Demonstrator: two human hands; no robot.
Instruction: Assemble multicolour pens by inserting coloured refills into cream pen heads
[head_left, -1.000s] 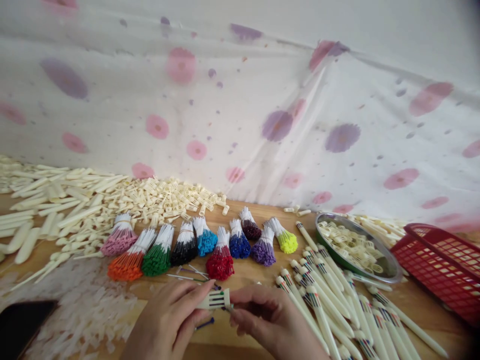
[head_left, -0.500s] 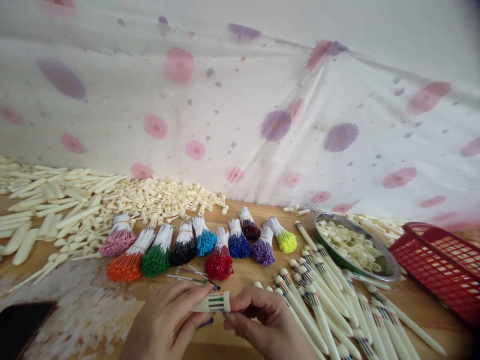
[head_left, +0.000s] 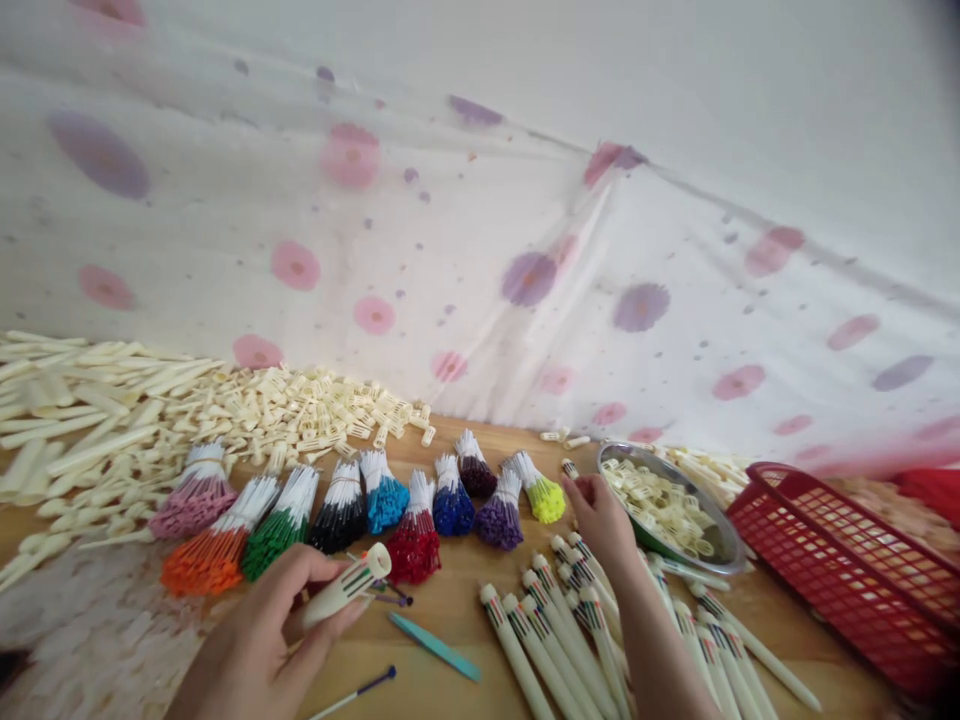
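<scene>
My left hand (head_left: 262, 630), at the lower left, is closed round a cream multicolour pen (head_left: 351, 585) whose slotted end points up and right, with colours showing in the slots. Further right, my right hand (head_left: 606, 525) reaches forward, its fingers closed at another multicolour pen (head_left: 570, 468), whose slotted tip shows just beyond them; the rest of that pen is hidden. Below my left hand lie a loose refill with a dark blue end (head_left: 360, 692) and a flat teal stick (head_left: 435, 647). Several cream pens (head_left: 551, 630) lie beside my right forearm.
Bundles of coloured refills, such as the red one (head_left: 415, 540), stand in a row. Cream parts (head_left: 300, 405) are heaped behind them at the left. A metal bowl (head_left: 731, 545) of small cream parts and a red plastic basket (head_left: 840, 570) are at the right. A flowered sheet (head_left: 450, 250) covers the wall.
My right hand has left the pen in my left hand and moved forward and right to another pen. My left hand has shifted left with its pen, uncovering the teal stick. The view has turned right.
</scene>
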